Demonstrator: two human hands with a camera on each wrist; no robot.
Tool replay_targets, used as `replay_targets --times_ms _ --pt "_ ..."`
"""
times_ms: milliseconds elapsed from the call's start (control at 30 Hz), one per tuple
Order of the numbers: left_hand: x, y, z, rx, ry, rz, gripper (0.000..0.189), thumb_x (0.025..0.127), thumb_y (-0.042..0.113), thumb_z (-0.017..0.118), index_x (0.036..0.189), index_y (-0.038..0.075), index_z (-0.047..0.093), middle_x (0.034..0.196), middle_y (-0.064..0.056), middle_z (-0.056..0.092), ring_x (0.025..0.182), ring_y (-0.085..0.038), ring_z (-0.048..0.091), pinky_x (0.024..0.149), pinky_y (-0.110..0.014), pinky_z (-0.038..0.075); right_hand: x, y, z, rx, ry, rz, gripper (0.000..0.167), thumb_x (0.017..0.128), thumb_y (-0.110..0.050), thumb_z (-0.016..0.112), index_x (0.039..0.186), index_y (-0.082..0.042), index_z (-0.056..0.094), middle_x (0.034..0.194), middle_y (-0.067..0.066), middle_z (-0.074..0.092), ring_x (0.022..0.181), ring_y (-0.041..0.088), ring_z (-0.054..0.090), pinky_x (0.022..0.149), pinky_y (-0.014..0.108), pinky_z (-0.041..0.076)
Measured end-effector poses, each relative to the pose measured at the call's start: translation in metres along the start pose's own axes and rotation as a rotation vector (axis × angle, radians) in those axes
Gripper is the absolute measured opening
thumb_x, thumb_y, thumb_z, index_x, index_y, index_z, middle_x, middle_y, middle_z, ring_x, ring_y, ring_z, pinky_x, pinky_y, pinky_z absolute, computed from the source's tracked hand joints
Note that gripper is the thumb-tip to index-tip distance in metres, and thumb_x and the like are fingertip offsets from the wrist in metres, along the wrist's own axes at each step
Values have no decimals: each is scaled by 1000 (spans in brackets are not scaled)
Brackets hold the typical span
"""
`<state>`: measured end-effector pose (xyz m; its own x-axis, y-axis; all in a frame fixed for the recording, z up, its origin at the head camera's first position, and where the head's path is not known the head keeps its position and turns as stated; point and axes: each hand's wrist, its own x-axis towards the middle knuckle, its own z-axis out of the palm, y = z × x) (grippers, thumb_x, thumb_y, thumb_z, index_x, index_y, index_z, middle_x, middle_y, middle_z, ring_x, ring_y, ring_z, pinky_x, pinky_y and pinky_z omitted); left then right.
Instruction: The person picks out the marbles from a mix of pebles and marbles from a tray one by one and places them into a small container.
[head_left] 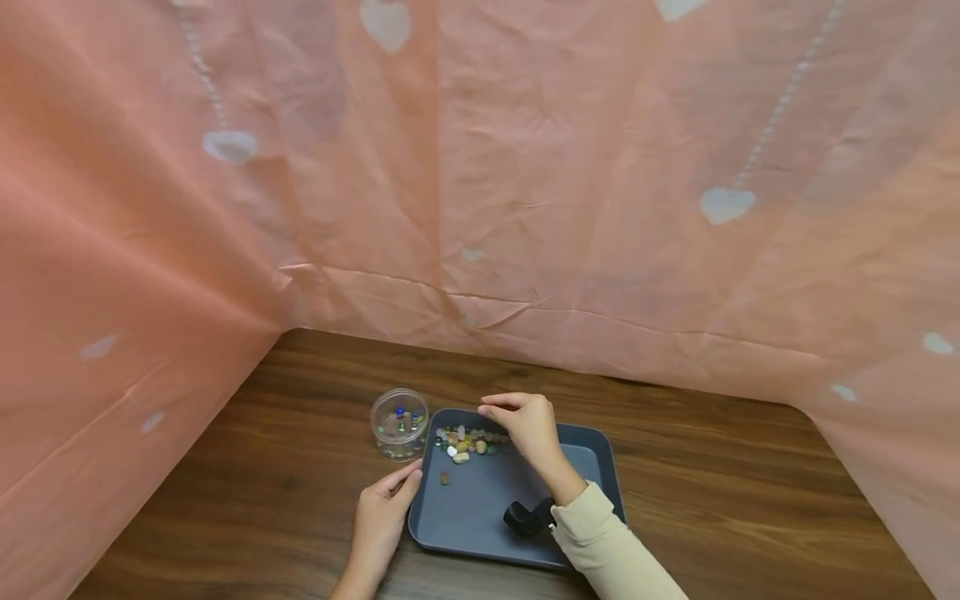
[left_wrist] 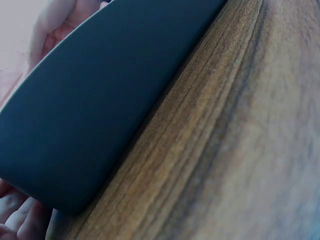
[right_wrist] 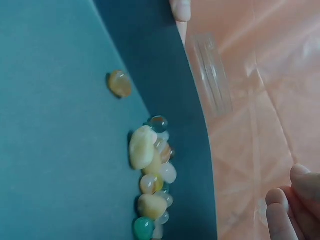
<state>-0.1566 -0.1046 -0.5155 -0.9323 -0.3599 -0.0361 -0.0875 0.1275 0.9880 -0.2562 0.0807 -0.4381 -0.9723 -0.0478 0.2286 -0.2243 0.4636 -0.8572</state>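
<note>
A dark grey tray point(head_left: 480, 521) lies on the wooden table. My left hand point(head_left: 381, 518) grips its left side, thumb at the rim and fingers along the outer wall. Small polished stones point(head_left: 468, 442) cluster in the far left corner of the tray, pale, yellow, amber and green. One amber stone point(right_wrist: 119, 83) lies apart from them. My right hand point(head_left: 528, 425) hovers over the far rim, thumb and fingers bent toward each other. In the right wrist view its fingertips point(right_wrist: 300, 171) are close together; I cannot tell whether something small is between them.
A clear round container point(head_left: 400, 423) with blue and green beads stands just left of the tray's far corner. A black wrist-worn device point(head_left: 525, 518) sits below my right wrist, over the tray. A pink curtain point(head_left: 570, 250) with white hearts encloses the table point(head_left: 720, 483).
</note>
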Motion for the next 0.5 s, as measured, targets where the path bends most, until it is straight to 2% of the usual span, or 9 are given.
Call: replay_targets --times_ms 200,500 --pt "2 -1 -6 12 10 8 23 92 19 71 110 5 76 111 -11 75 97 5 64 82 -11 50 -4 5 4 26 -7 29 10 78 -10 83 86 -5 81 83 11 78 80 13 72 62 17 52" --pt "1 0 -9 4 6 -6 26 93 22 71 112 5 75 114 -11 74 97 7 63 83 -11 49 -10 9 18 26 -115 49 9 81 -4 78 89 -2 80 87 13 78 78 11 70 57 18 49"
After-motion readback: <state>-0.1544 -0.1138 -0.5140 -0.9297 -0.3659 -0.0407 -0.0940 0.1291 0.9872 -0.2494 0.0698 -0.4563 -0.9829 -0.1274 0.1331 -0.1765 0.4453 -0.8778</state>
